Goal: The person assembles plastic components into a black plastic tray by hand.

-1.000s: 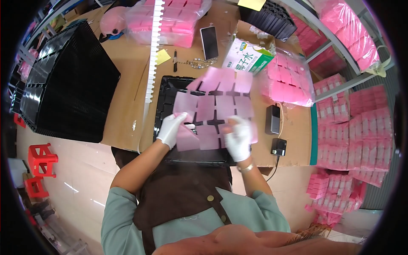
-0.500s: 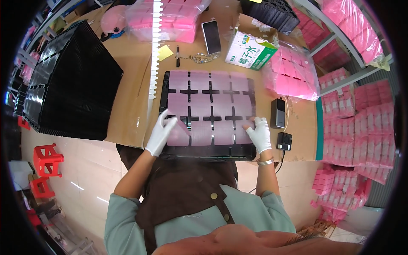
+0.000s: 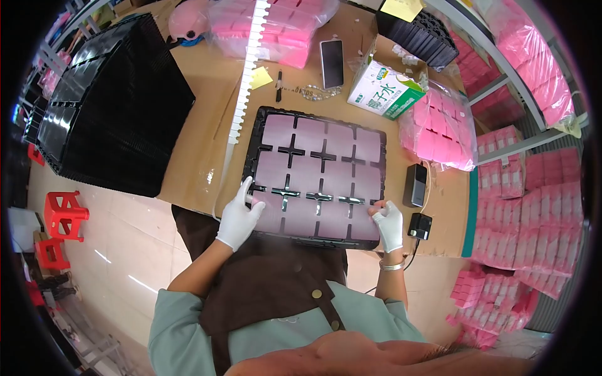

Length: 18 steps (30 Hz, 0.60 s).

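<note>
A black plastic tray point(image 3: 251, 150) lies in front of me at the table's near edge. Over it is a flat pinkish-purple sheet point(image 3: 301, 169) with rows of cross-shaped gaps, and black shows through them. My left hand point(image 3: 239, 219), in a white glove with some fingertips bare, grips the tray's left side near the front, thumb over the sheet's edge. On the right side, my right hand point(image 3: 389, 227), gloved the same way, holds the front right corner, thumb on top. The fingers under the rim are hidden.
A tall stack of black trays point(image 3: 119, 106) stands left. A white toothed strip point(image 3: 246, 81) runs beside my tray. Beyond lie a phone point(image 3: 332, 64), pen point(image 3: 279, 86) and bead string point(image 3: 321, 93). To the right are a carton point(image 3: 384, 88), bagged pink pieces point(image 3: 439, 128) and a power bank point(image 3: 414, 185).
The sheet has come toward me over the tray, covering its front part and baring the far rim. My hands have shifted from the sheet's front corners to the tray's sides. The view has shifted slightly.
</note>
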Motion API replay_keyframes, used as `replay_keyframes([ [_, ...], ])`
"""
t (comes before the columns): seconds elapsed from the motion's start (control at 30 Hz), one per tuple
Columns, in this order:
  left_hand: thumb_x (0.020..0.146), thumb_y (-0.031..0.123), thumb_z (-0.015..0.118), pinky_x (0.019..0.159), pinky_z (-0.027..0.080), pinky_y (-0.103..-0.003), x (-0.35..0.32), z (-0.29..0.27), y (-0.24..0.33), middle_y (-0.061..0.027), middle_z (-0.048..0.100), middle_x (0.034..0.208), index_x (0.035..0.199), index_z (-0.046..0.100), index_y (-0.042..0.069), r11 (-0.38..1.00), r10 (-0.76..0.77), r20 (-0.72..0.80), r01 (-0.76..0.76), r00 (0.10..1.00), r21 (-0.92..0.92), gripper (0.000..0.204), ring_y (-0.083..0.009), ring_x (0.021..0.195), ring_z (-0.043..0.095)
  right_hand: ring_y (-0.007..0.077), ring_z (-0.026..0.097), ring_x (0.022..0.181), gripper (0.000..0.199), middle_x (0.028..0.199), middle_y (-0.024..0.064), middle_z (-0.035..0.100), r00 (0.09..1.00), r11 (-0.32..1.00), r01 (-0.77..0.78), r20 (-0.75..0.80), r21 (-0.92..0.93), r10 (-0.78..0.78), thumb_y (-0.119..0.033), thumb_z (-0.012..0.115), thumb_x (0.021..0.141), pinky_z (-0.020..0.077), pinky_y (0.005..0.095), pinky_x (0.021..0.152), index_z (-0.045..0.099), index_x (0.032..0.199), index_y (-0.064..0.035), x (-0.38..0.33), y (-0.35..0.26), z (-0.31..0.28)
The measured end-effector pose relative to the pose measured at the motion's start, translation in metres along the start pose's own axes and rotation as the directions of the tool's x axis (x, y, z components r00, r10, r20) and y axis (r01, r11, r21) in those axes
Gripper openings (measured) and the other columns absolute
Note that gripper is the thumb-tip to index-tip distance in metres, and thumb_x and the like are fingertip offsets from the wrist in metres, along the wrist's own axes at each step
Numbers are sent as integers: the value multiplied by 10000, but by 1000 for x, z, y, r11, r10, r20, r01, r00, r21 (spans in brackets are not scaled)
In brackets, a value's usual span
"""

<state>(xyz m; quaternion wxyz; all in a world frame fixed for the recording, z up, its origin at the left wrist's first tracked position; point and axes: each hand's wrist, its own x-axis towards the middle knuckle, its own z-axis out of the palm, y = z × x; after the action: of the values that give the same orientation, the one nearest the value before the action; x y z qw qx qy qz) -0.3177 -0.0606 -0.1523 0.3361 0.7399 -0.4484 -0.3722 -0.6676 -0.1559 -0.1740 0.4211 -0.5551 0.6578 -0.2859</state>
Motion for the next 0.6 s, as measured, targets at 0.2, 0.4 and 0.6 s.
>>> replay_keyframes([
  [0.2,825,147,627,713,493,-369,5,-5,0,-103,651,799,1372,390,26,993,28,-66,-21,997,118,609,-280,697,628,58,542,576,240,619,30,623,1000,999,-16,12,-41,17,-110,722,768,413,217,531,604,944,2,-8,-16,8],
  [0.4,843,275,633,773,490,-409,-8,-16,18,-130,613,1060,1322,441,39,897,61,-111,-6,992,443,567,-294,919,608,226,639,739,413,808,104,647,980,955,38,-177,-294,-94,-155,720,782,492,324,658,532,1111,9,-7,-12,-1],
  [0.6,848,343,624,996,385,-418,56,3,62,-206,519,1255,1276,470,14,717,555,94,-532,827,449,562,-364,1188,475,414,467,1155,631,1268,275,457,784,665,496,-40,-559,-619,-183,729,746,378,431,983,435,1237,82,51,-48,23],
])
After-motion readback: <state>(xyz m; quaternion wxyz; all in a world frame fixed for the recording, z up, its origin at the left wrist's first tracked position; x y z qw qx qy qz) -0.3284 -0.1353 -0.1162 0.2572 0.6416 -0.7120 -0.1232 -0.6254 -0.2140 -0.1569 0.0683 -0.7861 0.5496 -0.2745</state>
